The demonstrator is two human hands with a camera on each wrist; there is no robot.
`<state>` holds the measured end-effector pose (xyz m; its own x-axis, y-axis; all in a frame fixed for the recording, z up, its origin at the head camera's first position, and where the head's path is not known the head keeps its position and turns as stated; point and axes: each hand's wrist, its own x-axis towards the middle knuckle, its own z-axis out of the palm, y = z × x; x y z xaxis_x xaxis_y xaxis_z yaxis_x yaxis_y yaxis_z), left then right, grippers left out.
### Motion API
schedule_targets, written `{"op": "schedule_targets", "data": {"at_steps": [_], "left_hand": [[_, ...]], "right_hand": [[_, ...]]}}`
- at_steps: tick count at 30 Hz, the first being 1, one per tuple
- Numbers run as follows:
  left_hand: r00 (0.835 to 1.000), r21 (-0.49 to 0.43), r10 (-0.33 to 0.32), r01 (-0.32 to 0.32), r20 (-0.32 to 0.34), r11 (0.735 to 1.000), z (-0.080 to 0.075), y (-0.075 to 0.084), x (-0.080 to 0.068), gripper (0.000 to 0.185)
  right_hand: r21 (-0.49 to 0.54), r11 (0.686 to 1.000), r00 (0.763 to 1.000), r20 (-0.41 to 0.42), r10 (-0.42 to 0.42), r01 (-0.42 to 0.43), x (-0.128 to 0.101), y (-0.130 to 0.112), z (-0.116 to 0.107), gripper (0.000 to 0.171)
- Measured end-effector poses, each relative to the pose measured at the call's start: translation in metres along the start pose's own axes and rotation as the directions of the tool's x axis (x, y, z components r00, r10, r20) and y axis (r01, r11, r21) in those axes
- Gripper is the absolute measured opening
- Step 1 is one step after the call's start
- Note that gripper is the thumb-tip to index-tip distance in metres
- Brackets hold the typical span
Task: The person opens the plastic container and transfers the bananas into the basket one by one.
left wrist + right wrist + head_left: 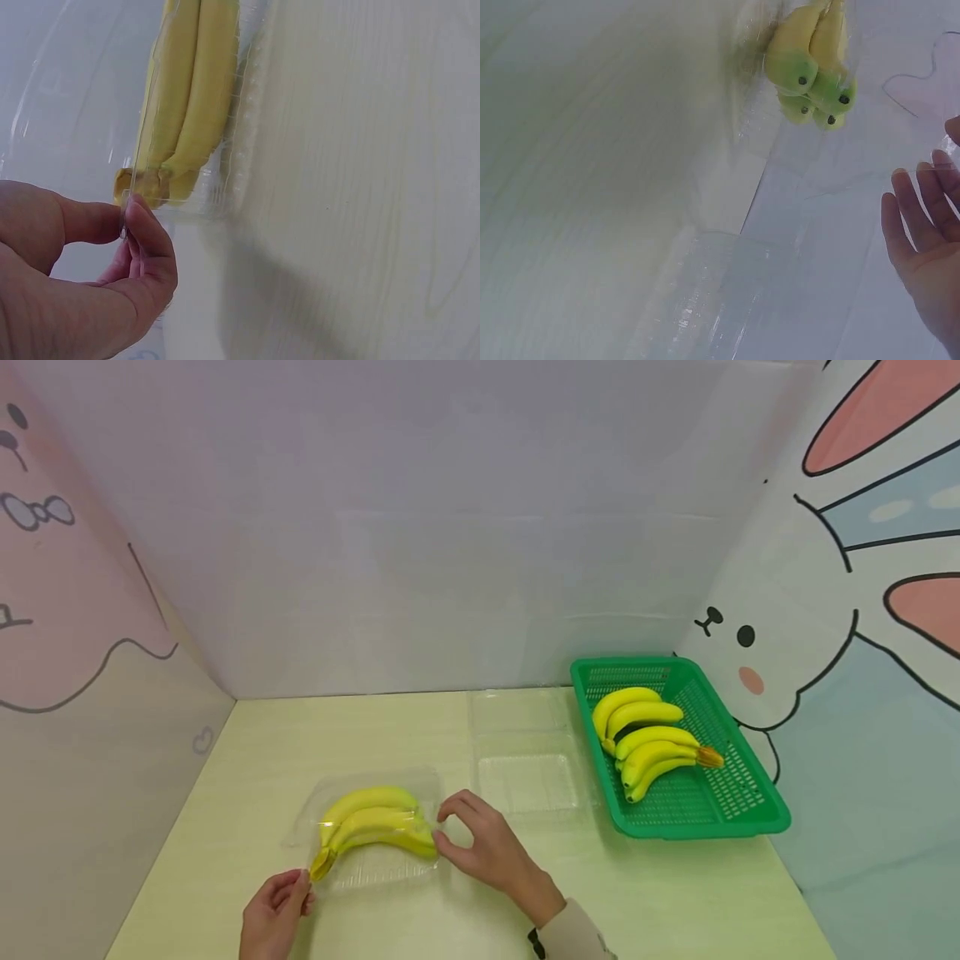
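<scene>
A bunch of yellow bananas (378, 827) lies in a clear plastic clamshell box (386, 875), its stem end toward the left hand. The raised lid (67, 97) slants over the fruit. With thumb and forefinger, the left hand (275, 910) pinches the lid's edge beside the banana stem. At the box's right side, the right hand (491, 852) has thumb and forefinger bent toward each other at the lid's edge. The right wrist view shows that hand (926, 247) spread behind the thin clear edge, with the bananas' green tips (810, 86) to its left.
Behind the right hand, a second clear clamshell box (528, 781) lies open on the pale wooden table (645, 893). A green basket (701, 828) stands at the back right, holding more bananas (652, 756). Printed walls close in the table's back and sides.
</scene>
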<state>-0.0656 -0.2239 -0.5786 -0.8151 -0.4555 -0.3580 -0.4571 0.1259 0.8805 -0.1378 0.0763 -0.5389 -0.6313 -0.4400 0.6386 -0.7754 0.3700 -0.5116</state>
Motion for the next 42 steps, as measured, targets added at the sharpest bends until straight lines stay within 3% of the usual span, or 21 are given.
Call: {"op": "schedule_targets", "data": {"at_steps": [12, 18, 32, 42], "left_hand": [[1.0, 0.003, 0.017, -0.018, 0.013, 1.0, -0.001, 0.002, -0.001, 0.031], [0.999, 0.01, 0.022, -0.022, 0.024, 1.0, -0.001, 0.004, -0.002, 0.032], [1.0, 0.069, 0.016, -0.015, -0.014, 0.997, -0.002, 0.007, -0.004, 0.031], [1.0, 0.067, 0.025, -0.025, -0.005, 0.997, -0.002, 0.005, -0.002, 0.031]], "right_hand": [[0.041, 0.998, 0.999, 0.0, 0.043, -0.043, 0.015, 0.004, -0.001, 0.016], [0.076, 0.99, 0.993, 0.009, 0.115, -0.115, 0.023, 0.006, -0.003, 0.018], [0.135, 0.976, 0.985, 0.028, 0.171, -0.173, 0.037, 0.012, -0.004, 0.014], [0.128, 0.967, 0.975, -0.005, 0.223, -0.22, 0.046, 0.015, -0.003, 0.011]]}}
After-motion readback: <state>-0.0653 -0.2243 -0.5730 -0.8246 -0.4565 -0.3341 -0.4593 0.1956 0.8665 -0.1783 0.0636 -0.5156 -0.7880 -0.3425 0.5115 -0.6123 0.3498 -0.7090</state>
